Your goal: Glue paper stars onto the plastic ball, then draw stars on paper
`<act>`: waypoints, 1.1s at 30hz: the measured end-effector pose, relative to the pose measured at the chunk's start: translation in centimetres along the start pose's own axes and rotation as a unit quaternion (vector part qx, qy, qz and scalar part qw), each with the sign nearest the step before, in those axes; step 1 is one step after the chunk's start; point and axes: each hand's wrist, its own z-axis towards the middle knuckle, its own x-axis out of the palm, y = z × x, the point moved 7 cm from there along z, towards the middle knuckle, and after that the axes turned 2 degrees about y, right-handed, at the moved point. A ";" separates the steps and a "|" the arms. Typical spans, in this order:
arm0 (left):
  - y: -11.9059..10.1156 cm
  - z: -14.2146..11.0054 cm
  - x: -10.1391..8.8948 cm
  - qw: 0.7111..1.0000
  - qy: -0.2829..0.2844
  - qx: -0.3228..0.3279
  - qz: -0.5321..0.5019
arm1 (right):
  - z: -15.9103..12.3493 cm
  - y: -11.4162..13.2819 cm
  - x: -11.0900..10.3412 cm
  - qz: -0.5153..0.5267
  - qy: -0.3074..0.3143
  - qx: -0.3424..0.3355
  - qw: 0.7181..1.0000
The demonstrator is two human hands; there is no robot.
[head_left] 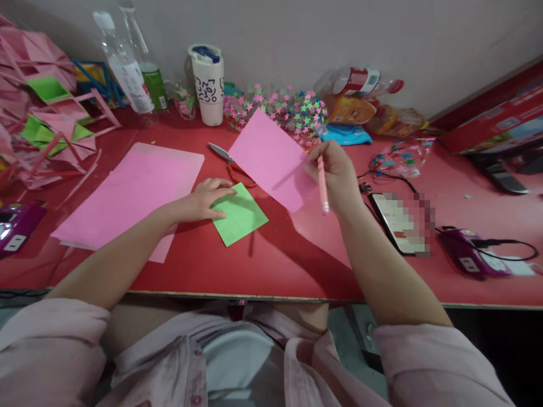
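Observation:
My left hand (206,199) rests on the red table (271,265), fingers curled over the near-left corner of a small green paper square (240,215). My right hand (337,172) is raised above the table and grips a pink paper sheet (271,158) by its right edge, lifting it off the surface. The same hand also holds a pink pen (323,185) pointing down. Orange-handled scissors (231,164) lie partly under the lifted sheet.
Large pink sheets (131,195) lie at the left, folded pink and green paper shapes (46,113) beyond. Bottles (127,68), a white tumbler (208,85) and bags of coloured stars (288,110) stand at the back. A phone (394,220) and purple devices (466,251) sit right.

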 end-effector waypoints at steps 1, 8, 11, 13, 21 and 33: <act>0.1 0.0 0.0 1.000 -0.014 0.005 0.017 | 0.2 0.1 -0.3 0.020 0.003 -0.007 1.000; 0.0 0.3 -1.2 0.993 -0.097 -0.009 0.069 | -2.8 0.7 5.2 -0.047 0.340 -0.034 0.939; -1.8 0.0 -1.7 0.991 -0.111 0.018 0.070 | -3.3 -0.3 6.0 -0.109 0.336 -0.031 0.935; -3.3 -0.1 -1.2 0.992 -0.091 0.040 0.077 | -3.2 -0.9 5.9 -0.132 0.321 -0.032 0.937; -4.9 -0.2 2.9 0.994 0.036 0.024 0.105 | -4.4 -1.6 5.3 -0.150 0.345 -0.046 0.925; -3.7 0.8 2.1 0.996 -0.018 0.043 0.076 | -5.0 -0.8 6.1 -0.189 0.259 -0.107 0.941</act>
